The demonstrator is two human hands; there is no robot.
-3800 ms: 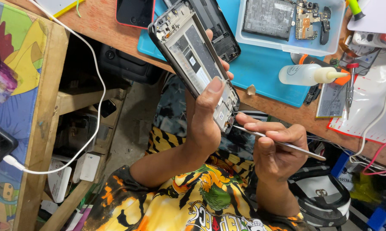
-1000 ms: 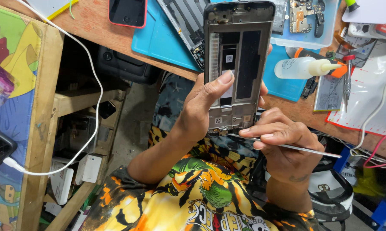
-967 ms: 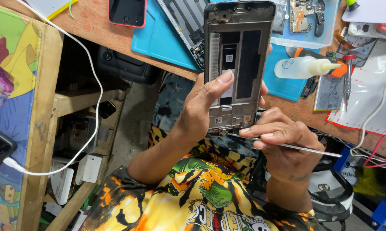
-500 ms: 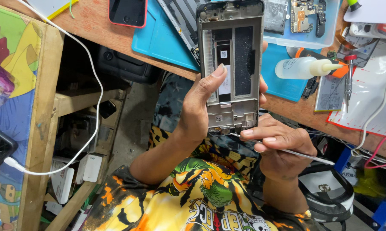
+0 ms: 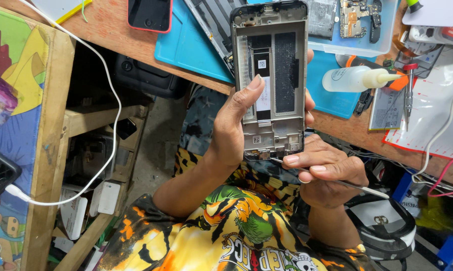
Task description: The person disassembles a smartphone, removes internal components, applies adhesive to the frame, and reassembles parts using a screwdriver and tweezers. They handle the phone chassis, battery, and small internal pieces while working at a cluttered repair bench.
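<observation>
Since half a second ago, the phone frame (image 5: 270, 80) sits a touch lower and squarer in my view, and the thumb has slid slightly up its left edge. My left hand (image 5: 231, 135) is clamped on that frame, holding it upright above my lap, thumb on the front, fingertips (image 5: 309, 103) showing past the right edge. My right hand (image 5: 326, 170) is closed around a thin metal tool (image 5: 359, 186), its tip touching the frame's bottom end. Behind the frame, the wooden tabletop (image 5: 111, 35) carries a blue mat (image 5: 186, 47), a red-cased phone (image 5: 149, 14), a white squeeze bottle (image 5: 359, 79) and a red-capped screwdriver (image 5: 409, 90). At the left a white cable (image 5: 117, 113) hangs down.
</observation>
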